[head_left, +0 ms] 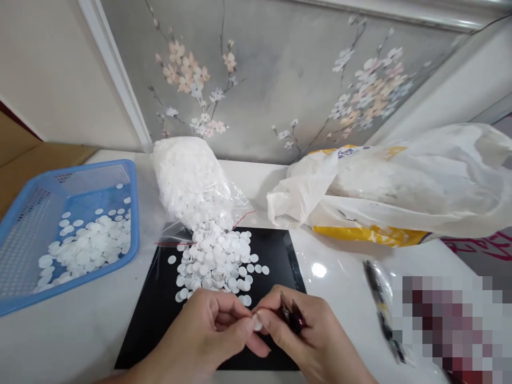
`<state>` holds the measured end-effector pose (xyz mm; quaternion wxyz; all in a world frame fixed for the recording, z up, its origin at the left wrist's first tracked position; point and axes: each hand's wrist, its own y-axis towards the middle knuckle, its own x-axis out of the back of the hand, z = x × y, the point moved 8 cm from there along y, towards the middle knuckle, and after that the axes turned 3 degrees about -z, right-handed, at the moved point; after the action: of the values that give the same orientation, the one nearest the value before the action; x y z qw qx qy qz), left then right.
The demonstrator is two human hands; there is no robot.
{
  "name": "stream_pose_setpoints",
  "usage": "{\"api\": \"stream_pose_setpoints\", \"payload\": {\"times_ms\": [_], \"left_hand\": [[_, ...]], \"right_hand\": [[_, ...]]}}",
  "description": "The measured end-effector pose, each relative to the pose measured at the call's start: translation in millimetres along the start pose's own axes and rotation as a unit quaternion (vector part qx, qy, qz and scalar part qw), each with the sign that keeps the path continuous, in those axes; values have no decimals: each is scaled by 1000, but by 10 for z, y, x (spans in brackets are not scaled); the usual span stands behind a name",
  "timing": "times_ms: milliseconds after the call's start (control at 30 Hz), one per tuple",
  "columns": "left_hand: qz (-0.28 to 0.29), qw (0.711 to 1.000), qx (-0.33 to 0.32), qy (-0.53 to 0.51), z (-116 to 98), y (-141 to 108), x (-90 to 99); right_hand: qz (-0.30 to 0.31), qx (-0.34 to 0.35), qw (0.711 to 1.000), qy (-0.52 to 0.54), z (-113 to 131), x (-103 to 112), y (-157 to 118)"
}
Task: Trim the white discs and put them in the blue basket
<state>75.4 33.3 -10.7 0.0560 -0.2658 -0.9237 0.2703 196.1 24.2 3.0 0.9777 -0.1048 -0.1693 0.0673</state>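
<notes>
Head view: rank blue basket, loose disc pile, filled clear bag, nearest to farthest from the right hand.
1. Loose disc pile: ahead-left, on the black mat
2. Filled clear bag: behind the pile
3. Blue basket: far left

Hands: two, one left hand and one right hand. Disc at the fingertips: one. Dark tool in the right hand: one. Mat: one. Loose discs piled on the mat: dozens; overlap prevents an exact count. Stray disc to the left of the pile: one. Basket: one, with dozens of basket discs, likewise overlapping. Bags: two, comprising one clear bag and one white bag. Discs inside the clear bag: many, not countable. Table: one. Floral panel: one.
</notes>
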Motion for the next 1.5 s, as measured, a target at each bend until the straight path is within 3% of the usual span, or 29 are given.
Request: {"api": "stream_pose_setpoints", "payload": {"times_ms": [233, 433, 667, 833, 1167, 1500], "left_hand": [[-9, 995, 82, -61, 35, -36, -15], [-18, 988, 80, -131, 78, 14, -7], [-22, 986, 96, -135, 58, -16, -38], [-26, 987, 81, -134, 22, -37, -33], [-12, 981, 71, -181, 45, 3, 18], [-29, 989, 55, -132, 7, -1, 55]], "right_hand": [[-39, 5, 999, -14, -23, 134, 17], [-58, 39, 997, -45, 15, 216, -25], [1, 155, 986, -56, 166, 44, -29], [-35, 188, 977, -98, 188, 175, -66], [-77, 329, 918, -210, 313, 195, -258], [-52, 358, 894, -264, 293, 132, -292]]}}
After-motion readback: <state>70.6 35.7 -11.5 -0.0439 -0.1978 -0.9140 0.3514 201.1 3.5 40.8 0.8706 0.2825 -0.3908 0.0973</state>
